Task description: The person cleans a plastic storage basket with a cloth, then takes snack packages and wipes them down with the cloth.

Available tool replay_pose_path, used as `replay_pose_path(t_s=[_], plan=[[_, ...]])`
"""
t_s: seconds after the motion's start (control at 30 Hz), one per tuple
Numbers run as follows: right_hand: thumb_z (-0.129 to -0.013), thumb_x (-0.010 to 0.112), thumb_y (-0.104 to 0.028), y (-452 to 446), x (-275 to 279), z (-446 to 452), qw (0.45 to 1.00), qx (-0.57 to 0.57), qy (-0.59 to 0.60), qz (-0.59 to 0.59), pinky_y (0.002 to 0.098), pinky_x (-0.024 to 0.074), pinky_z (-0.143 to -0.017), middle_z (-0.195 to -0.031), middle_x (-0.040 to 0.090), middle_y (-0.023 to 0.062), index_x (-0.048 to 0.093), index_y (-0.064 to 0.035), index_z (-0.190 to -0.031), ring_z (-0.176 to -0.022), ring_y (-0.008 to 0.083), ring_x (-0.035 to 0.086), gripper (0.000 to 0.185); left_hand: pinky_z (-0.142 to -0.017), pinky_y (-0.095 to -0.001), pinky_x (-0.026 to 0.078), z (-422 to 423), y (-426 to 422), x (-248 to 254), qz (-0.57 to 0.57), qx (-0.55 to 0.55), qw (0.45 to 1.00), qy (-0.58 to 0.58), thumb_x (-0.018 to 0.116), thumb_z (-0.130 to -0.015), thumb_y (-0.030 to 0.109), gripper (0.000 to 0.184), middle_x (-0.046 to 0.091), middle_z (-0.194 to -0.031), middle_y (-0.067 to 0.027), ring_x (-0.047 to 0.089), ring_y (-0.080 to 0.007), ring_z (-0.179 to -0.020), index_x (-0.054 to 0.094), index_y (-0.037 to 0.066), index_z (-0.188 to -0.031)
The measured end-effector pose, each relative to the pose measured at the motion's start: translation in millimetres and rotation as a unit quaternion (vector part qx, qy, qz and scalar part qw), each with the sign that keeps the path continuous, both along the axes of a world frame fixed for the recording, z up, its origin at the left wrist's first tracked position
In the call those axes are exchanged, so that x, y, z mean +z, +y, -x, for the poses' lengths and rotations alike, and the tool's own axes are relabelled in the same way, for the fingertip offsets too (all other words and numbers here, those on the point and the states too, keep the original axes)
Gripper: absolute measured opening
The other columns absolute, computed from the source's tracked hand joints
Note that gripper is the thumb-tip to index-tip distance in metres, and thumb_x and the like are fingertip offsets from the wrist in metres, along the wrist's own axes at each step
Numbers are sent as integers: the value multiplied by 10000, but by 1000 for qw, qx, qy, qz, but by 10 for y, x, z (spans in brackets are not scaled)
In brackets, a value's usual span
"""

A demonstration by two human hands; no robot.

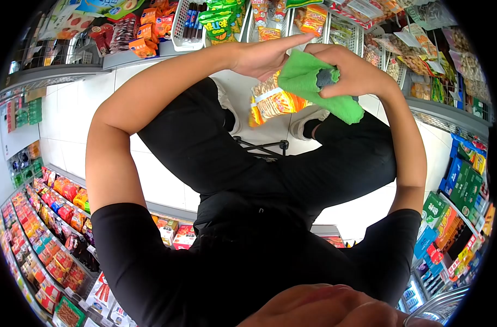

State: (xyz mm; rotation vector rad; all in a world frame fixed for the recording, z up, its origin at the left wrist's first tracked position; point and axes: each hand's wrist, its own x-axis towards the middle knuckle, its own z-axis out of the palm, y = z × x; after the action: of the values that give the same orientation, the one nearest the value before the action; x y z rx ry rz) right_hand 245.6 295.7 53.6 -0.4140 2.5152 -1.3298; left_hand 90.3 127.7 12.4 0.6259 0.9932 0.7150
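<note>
My left hand point(262, 59) reaches in from the left with its fingers stretched out, its palm at the top of a yellow-orange snack bag point(273, 103). My right hand point(353, 70) is closed on a green cloth point(343, 106), with a grey patch of cloth point(327, 78) bunched under the thumb. Part of the bag is hidden behind the cloth, between my hands and above the floor. Whether fingers behind the cloth grip the bag cannot be seen.
White baskets point(177, 27) of packaged snacks line the shelf ahead. Orange packets point(145, 48) lie at its left edge. Below are my knees, shoes and a small black folding frame point(264, 146) on the white tiled floor point(68, 131). Stocked shelves stand on both sides.
</note>
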Motion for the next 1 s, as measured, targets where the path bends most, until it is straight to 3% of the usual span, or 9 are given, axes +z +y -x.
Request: replay_pose_path(t_s=[0.13, 0.23, 0.33, 0.43, 0.47, 0.57, 0.6, 0.73, 1.0], plan=[[-686, 710, -151, 0, -9, 20, 997, -34, 73, -17, 358, 498, -865, -1035, 627, 131, 666, 32, -1014, -964, 274, 629, 378, -1110, -359, 390, -22, 0, -59, -38, 57, 997, -46, 330, -915, 803, 929, 451, -1484, -135, 468, -222, -1331, 410, 75, -1486], [-698, 731, -167, 67, -84, 24, 991, -66, 106, -41, 362, 504, -859, -1061, 629, 128, 667, 33, -1034, -956, 284, 636, 397, -1107, -375, 408, 10, 2, -77, -30, 79, 995, -56, 340, -906, 809, 933, 489, -1460, -170, 524, -257, -1294, 423, 77, -1478], [-720, 762, -204, 157, -96, 10, 962, -127, 200, -135, 379, 512, -850, -1042, 644, 151, 667, 24, -1058, -934, 318, 647, 418, -1111, -401, 413, 100, 41, -109, 19, 18, 984, -174, 273, -907, 820, 1028, 505, -1444, -237, 559, -301, -1280, 351, -13, -1503], [-740, 778, -240, 407, -186, 13, 947, -200, 126, -219, 403, 515, -835, -1004, 656, 176, 663, 12, -1072, -926, 350, 650, 433, -1059, -415, 470, 145, 46, -58, 26, -8, 977, -213, 252, -912, 814, 1042, 572, -1357, -267, 629, -335, -1187, 345, -49, -1489], [-776, 737, -142, 482, -201, 0, 938, -225, 70, -256, 387, 509, -852, -1068, 675, 193, 642, 22, -1138, -945, 335, 664, 409, -1050, -409, 480, 159, 60, -112, 29, -8, 968, -248, 370, -943, 724, 945, 571, -1362, -259, 628, -324, -1193, 368, -65, -1463], [-791, 743, -173, 492, -183, -25, 931, -288, 56, -218, 400, 517, -819, -1019, 687, 209, 644, 23, -1130, -888, 349, 671, 405, -1036, -393, 493, 111, 71, -70, -48, -33, 988, -141, 543, -948, 554, 785, 581, -1356, -244, 629, -303, -1201, 424, -67, -1415], [-814, 727, -196, 534, -208, -19, 927, -286, 46, -239, 398, 520, -816, -1020, 692, 217, 627, 23, -1175, -895, 349, 677, 434, -997, -350, 512, 118, 69, -114, -7, -1, 989, -149, 691, -897, 365, 657, 629, -1297, -196, 647, -246, -1162, 481, -54, -1358], [-829, 709, -206, 532, -269, -42, 918, -324, 91, -211, 391, 522, -824, -1056, 691, 210, 597, -1, -1249, -928, 350, 678, 481, -947, -296, 520, 105, 77, -176, -23, 66, 997, -22, 778, -844, 281, 640, 667, -1193, -94, 654, -142, -1070, 511, -30, -1334], [-851, 702, -226, 671, -271, -43, 906, -323, 133, -240, 379, 529, -803, -1048, 694, 157, 610, -53, -1256, -900, 330, 681, 450, -972, -293, 514, 74, 49, -138, -30, 80, 996, -5, 730, -915, 236, 549, 643, -1271, -60, 635, -129, -1140, 498, 54, -1378]])
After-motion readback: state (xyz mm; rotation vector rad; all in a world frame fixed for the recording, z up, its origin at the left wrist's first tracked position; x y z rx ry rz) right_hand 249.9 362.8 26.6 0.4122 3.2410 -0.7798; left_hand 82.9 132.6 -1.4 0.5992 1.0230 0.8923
